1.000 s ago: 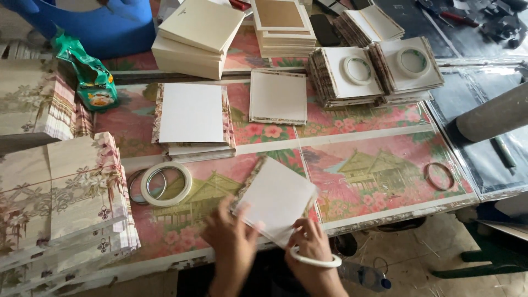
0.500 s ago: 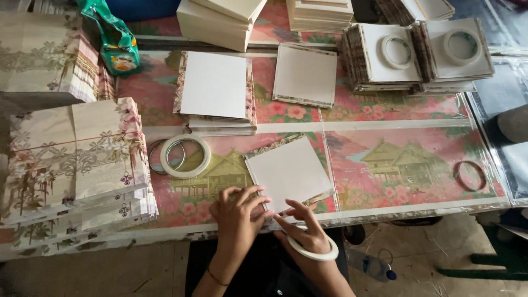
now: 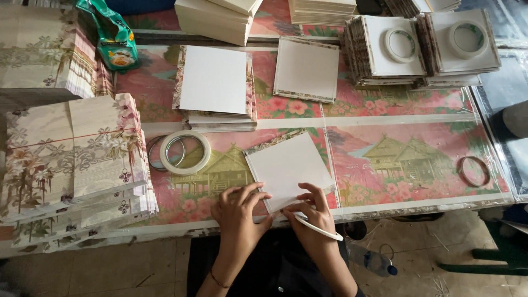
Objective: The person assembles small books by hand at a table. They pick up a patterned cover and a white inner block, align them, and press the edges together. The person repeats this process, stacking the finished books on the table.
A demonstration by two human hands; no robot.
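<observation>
Pressing down the near corner of the square white card (image 3: 287, 168), low in the middle of the frame, both hands work on the flowery tabletop (image 3: 418, 159). The left hand (image 3: 237, 213) has fingers spread flat on it. The right hand (image 3: 312, 212) pinches its edge with a thin white tape ring (image 3: 319, 228) hanging on it; smoothing the edge seems next.

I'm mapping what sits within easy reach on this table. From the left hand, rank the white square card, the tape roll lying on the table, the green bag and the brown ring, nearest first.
1. White square card: under the left hand fingertips.
2. Tape roll: up and left of it.
3. Green bag: far top left.
4. Brown ring: far right edge.
The last two are nearly tied.
</observation>
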